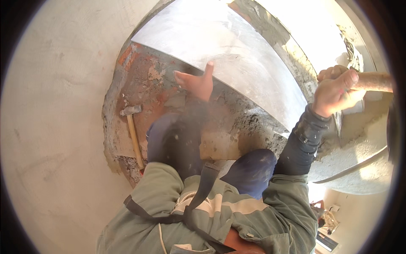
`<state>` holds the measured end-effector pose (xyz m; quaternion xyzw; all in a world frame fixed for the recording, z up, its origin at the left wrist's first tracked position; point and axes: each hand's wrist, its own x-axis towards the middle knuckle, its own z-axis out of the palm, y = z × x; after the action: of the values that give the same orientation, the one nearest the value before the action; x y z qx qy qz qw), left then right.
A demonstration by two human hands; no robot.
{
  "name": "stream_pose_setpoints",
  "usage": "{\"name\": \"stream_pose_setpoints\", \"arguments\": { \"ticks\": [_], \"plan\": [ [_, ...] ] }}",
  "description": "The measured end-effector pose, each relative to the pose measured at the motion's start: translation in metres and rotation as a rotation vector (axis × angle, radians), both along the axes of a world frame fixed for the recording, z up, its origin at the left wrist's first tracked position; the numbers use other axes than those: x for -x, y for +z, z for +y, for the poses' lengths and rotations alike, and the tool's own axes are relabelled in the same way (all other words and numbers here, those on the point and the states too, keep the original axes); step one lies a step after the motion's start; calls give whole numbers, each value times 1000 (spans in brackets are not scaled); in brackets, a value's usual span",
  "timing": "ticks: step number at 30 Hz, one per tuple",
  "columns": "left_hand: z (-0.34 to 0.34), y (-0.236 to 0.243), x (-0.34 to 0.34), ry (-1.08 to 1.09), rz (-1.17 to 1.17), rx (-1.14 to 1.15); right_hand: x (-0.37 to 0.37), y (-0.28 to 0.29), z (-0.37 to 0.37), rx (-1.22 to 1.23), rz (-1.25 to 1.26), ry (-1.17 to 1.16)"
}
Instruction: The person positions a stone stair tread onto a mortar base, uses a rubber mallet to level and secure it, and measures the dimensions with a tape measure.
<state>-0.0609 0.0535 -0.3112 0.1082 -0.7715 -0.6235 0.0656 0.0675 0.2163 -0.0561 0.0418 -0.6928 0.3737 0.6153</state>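
My left hand (196,82) is open, thumb raised and fingers apart, beside the lower edge of a large pale, smooth slab (228,38); I cannot tell if it touches it. My right hand (338,91) grips a thick wooden handle (374,81) at the right, whose far end is out of clear view. Below it hangs a narrow metal piece (337,122), too unclear to name. A hammer (132,111) with a metal head and wooden handle lies on the rough, mortar-stained ground (156,72) left of my knees.
A plain plastered surface (55,114) fills the left side. A grey mortar edge (296,51) runs along the slab's far side. At the lower right, a curved grey surface (359,178) shows, and beyond it small, cluttered shapes (327,220), possibly including a person.
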Motion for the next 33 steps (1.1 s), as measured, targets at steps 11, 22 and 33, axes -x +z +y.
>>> {"name": "stream_pose_setpoints", "arguments": {
  "ticks": [11,22,33],
  "plan": [
    [12,-13,46,147,82,-416,109,-93,59,-216,-621,-210],
    [26,-22,39,128,-81,-377,146,-165,55,-289,-941,-377],
    [34,3,31,76,-27,-519,206,-187,97,-595,-1022,-651]
  ]
}}
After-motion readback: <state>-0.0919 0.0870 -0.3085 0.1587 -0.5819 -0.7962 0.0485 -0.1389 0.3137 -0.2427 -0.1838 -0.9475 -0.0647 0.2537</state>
